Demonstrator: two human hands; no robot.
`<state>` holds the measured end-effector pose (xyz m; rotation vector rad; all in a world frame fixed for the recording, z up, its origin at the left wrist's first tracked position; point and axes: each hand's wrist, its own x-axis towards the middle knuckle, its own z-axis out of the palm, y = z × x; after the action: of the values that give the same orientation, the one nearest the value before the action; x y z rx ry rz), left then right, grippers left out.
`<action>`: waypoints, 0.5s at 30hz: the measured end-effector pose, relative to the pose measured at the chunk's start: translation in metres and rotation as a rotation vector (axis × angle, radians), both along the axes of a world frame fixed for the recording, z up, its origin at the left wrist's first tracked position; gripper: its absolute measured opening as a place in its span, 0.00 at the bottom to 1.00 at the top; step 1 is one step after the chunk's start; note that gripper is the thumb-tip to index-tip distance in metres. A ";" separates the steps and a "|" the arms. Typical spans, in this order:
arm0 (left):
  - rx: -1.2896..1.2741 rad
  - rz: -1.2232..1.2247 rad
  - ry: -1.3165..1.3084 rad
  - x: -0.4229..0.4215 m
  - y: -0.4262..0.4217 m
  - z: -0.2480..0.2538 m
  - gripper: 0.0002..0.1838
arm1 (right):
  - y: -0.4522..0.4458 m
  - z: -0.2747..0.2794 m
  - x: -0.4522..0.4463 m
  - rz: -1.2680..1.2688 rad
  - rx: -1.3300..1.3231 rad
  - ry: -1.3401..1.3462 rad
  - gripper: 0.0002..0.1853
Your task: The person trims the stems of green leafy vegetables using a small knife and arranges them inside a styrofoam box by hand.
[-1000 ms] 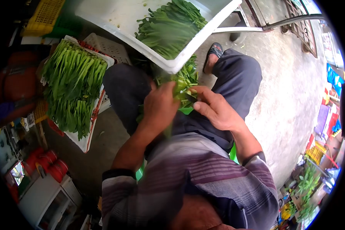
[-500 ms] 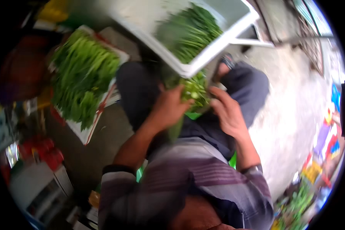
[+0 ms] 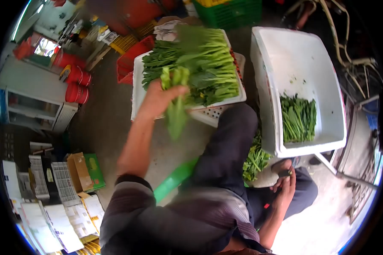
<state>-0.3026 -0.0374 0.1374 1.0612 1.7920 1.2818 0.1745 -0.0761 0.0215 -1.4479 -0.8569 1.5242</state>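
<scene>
head view: greens [image 3: 217,63] lie on white tray [image 3: 137,83]
left hand [image 3: 159,100]: grips leafy stalks [image 3: 176,119] near tray
right hand [image 3: 285,190]: at small dark object [image 3: 285,173], grip unclear

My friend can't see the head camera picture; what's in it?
A left hand holds leafy greens by a white tray heaped with more. The right hand holds something small and dark near a white box.
</scene>
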 end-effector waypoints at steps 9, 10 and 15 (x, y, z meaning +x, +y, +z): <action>-0.065 -0.021 1.283 -0.167 0.066 0.014 0.20 | 0.019 -0.020 -0.019 0.037 -0.110 -0.051 0.27; -0.068 -0.006 1.364 -0.170 0.075 0.006 0.20 | 0.019 -0.021 -0.022 0.036 -0.126 -0.069 0.27; 0.037 0.192 1.563 -0.195 0.133 -0.095 0.16 | 0.020 -0.026 -0.034 0.025 -0.172 -0.073 0.26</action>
<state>-0.4980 0.0959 0.0421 2.2682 2.9419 0.3974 0.1407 -0.0558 -0.0048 -1.6309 -0.8047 1.6045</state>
